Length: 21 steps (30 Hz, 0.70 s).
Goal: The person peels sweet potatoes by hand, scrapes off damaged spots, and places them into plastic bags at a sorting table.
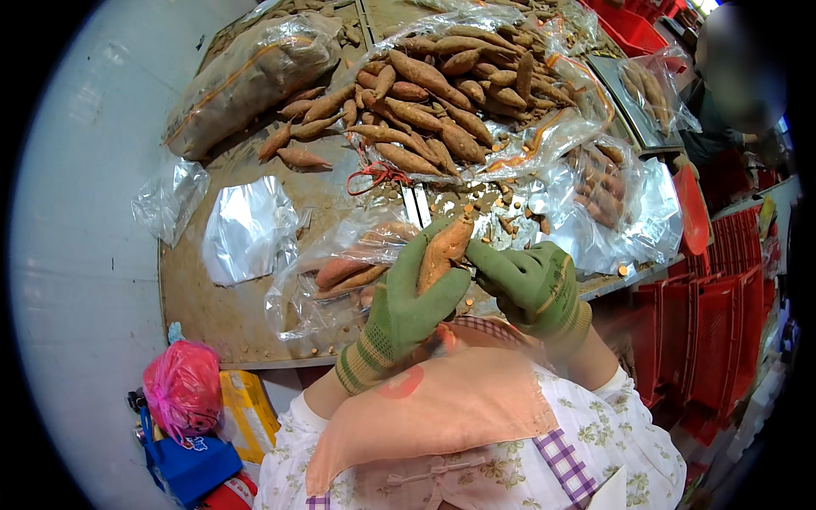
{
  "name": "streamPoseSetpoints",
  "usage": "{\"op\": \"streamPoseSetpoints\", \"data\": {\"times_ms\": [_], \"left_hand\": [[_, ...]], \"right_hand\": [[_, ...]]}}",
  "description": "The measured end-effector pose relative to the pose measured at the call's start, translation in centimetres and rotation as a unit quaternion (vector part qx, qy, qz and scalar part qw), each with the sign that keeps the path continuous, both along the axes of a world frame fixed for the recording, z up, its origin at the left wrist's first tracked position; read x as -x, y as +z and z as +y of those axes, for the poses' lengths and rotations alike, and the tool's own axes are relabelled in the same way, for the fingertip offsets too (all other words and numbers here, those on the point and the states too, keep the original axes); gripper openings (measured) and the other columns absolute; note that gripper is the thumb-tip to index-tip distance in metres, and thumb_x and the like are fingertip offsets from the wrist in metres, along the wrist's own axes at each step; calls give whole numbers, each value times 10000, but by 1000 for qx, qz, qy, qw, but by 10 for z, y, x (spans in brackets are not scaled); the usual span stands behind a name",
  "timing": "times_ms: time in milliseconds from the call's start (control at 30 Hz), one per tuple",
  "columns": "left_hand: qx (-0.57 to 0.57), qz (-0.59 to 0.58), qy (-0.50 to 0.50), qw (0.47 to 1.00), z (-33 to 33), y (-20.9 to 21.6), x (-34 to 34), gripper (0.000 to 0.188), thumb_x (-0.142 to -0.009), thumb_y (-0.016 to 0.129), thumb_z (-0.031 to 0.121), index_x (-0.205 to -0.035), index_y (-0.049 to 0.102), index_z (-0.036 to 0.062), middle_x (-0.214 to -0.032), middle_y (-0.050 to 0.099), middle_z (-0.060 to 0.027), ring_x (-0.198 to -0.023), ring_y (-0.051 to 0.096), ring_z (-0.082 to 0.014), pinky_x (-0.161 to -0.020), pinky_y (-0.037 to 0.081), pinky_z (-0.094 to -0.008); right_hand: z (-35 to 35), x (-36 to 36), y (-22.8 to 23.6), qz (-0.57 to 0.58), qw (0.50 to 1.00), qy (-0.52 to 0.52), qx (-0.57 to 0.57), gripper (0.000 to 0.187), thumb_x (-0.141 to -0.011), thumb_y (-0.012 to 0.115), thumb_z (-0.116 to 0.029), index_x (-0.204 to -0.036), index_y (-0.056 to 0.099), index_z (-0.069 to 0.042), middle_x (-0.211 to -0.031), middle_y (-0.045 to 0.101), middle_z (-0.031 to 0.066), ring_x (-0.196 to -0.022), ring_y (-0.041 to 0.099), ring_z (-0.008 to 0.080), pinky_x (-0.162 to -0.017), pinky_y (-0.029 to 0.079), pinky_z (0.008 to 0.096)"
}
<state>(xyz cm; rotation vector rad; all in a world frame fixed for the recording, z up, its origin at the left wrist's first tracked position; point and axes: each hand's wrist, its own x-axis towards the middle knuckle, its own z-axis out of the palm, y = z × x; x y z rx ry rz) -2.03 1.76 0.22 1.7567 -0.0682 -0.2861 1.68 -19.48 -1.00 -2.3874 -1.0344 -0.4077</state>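
Note:
Both my hands wear green knitted gloves. My left hand (410, 293) is closed around a sweet potato (445, 255), tilted with its cut upper end pointing away from me. Close to its right side, my right hand (523, 280) has its fingers curled in; whatever they may hold is hidden. Left of my left hand lies a clear plastic bag (293, 293) with several sweet potatoes (348, 268) inside. Beyond my hands, a big heap of sweet potatoes (442, 93) spills over an opened plastic sack (552, 136). Small cut-off ends (507, 225) litter the table near my fingers.
A full sack (255, 81) lies at the far left, with flat clear bags (251, 229) nearer. On the right are a bagged portion (603, 187), a red scoop-like piece (691, 208) and stacked red crates (722, 331). A wall (85, 255) bounds the left; another person (722, 110) stands far right.

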Motion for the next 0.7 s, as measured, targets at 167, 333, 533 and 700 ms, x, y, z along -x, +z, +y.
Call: {"op": "streamPoseSetpoints", "data": {"times_ms": [167, 333, 533, 700], "left_hand": [[-2, -7, -11, 1000, 1, 4, 1, 300, -803, 683, 80, -1097, 663, 24, -1400, 479, -349, -1185, 607, -489, -957, 538, -462], [6, -12, 3, 1000, -1, 0, 1, 292, -800, 691, 68, -1089, 672, 33, -1403, 484, -338, -1186, 610, -480, -958, 539, -464], [-17, -11, 2, 1000, 0, -3, 1, 280, -799, 691, 60, -1076, 675, 28, -1387, 492, -348, -1168, 619, -484, -945, 548, -468], [-40, -161, 7, 986, 2, -14, 1, 616, -891, 674, 126, -1456, 478, -21, -1224, 636, -88, -1080, 594, -138, -954, 487, -299]], "right_hand": [[-6, -9, -6, 58, 996, 53, -42, 620, -730, 692, -93, -1341, 600, -141, -751, 665, 66, -567, 636, 289, -496, 481, 393], [0, 1, -2, 75, 996, 17, -38, 574, -762, 700, -95, -1328, 610, -137, -766, 662, 89, -571, 628, 310, -504, 477, 405], [-6, -8, -2, 70, 996, 55, -17, 543, -784, 689, -68, -1322, 621, -101, -771, 675, 87, -637, 664, 282, -558, 503, 377], [0, 6, 1, 352, 887, -22, -299, 471, -870, 630, -15, -1339, 605, -50, -796, 694, 117, -649, 679, 283, -587, 512, 347]]}}
